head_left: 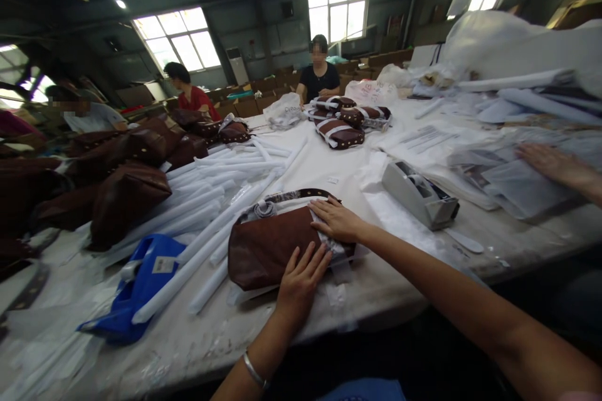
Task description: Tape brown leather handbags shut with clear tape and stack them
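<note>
A brown leather handbag (268, 244) lies on its side on the table in front of me, its studded strap (310, 193) along the far edge. My left hand (303, 272) rests on the bag's near side with fingers spread. Across the bag's right end my right hand (336, 219) lies flat, fingers stretched out. Crumpled clear plastic wrap (336, 250) shows at that end, partly under my hands. Neither hand grips anything that I can see.
A blue tape dispenser (148, 282) and white paper rolls (207, 263) lie left; a grey tape dispenser (418, 194) stands right. Brown bags (132, 194) pile up far left, wrapped ones (343, 128) ahead. Another person's hand (550, 163) rests on plastic bags (522, 185). Several co-workers sit beyond.
</note>
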### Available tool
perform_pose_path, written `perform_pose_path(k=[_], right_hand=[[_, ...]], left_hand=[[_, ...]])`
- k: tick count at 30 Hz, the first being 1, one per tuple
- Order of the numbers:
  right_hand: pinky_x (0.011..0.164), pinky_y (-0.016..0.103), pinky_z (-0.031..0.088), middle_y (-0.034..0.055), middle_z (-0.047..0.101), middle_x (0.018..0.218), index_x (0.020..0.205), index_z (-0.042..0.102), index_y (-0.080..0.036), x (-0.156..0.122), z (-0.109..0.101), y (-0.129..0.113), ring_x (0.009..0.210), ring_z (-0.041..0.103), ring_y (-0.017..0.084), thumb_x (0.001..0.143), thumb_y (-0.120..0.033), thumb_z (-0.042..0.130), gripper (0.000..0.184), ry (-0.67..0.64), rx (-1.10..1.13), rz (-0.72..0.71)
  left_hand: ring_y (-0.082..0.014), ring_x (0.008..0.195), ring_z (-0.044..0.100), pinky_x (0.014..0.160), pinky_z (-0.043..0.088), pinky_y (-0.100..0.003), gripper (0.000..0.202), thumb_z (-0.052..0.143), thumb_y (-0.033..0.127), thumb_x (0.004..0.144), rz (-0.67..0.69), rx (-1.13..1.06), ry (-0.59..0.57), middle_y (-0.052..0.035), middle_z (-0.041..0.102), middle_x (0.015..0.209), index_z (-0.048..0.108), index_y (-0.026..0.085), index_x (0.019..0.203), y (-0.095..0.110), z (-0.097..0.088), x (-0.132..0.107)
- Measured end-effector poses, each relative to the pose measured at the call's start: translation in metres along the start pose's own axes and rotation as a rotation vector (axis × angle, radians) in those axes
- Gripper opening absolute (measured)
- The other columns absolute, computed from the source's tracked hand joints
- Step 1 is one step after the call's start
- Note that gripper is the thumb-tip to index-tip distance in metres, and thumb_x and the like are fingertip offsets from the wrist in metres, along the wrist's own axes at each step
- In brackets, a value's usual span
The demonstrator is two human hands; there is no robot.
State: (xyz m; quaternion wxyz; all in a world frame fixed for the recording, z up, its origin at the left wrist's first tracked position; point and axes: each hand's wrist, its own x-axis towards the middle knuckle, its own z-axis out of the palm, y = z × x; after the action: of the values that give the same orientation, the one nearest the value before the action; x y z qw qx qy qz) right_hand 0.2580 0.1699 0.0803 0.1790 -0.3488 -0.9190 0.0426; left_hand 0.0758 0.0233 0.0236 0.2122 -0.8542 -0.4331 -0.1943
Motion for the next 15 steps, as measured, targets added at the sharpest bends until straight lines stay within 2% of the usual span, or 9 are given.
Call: perform_pose_path(k=[5, 8, 13, 15], right_hand=[[0.120, 0.052, 0.028, 0.0183, 0.041, 0.153, 0.148, 0.042, -0.010, -0.003, 0.010, -0.012, 0.144, 0.037, 0.030, 0.101, -0.035, 0.046, 0.053, 0.040, -0.010, -0.085], [0.120, 0.048, 0.030, 0.0180, 0.040, 0.154, 0.148, 0.041, -0.009, -0.006, 0.012, -0.015, 0.144, 0.036, 0.029, 0.100, -0.033, 0.046, 0.054, 0.051, -0.011, -0.084], [0.119, 0.053, 0.028, 0.0169, 0.060, 0.138, 0.136, 0.057, -0.012, -0.006, -0.004, -0.009, 0.132, 0.052, 0.031, 0.100, -0.038, 0.048, 0.045, 0.037, -0.121, -0.032], [0.120, 0.055, 0.025, 0.0155, 0.062, 0.135, 0.132, 0.060, -0.013, -0.002, -0.009, -0.012, 0.131, 0.053, 0.030, 0.101, -0.037, 0.046, 0.041, 0.063, -0.148, -0.022]], left_hand=[[-0.0196, 0.144, 0.039, 0.120, 0.030, -0.043, 0.052, 0.040, 0.015, 0.099, -0.011, -0.014, 0.053, 0.0008, 0.046, 0.152, 0.039, 0.027, 0.149, 0.001, 0.004, -0.001], [-0.0196, 0.143, 0.040, 0.121, 0.030, -0.043, 0.051, 0.040, 0.015, 0.099, -0.007, -0.019, 0.050, -0.0001, 0.048, 0.151, 0.041, 0.027, 0.148, 0.001, 0.004, -0.001], [-0.0190, 0.142, 0.041, 0.118, 0.035, -0.043, 0.054, 0.043, 0.016, 0.098, 0.004, 0.024, 0.030, -0.0003, 0.047, 0.152, 0.038, 0.027, 0.150, 0.000, 0.002, 0.000], [-0.0187, 0.143, 0.041, 0.118, 0.036, -0.043, 0.055, 0.043, 0.017, 0.098, -0.001, 0.039, 0.026, 0.0002, 0.046, 0.153, 0.036, 0.028, 0.151, 0.000, 0.002, 0.000]])
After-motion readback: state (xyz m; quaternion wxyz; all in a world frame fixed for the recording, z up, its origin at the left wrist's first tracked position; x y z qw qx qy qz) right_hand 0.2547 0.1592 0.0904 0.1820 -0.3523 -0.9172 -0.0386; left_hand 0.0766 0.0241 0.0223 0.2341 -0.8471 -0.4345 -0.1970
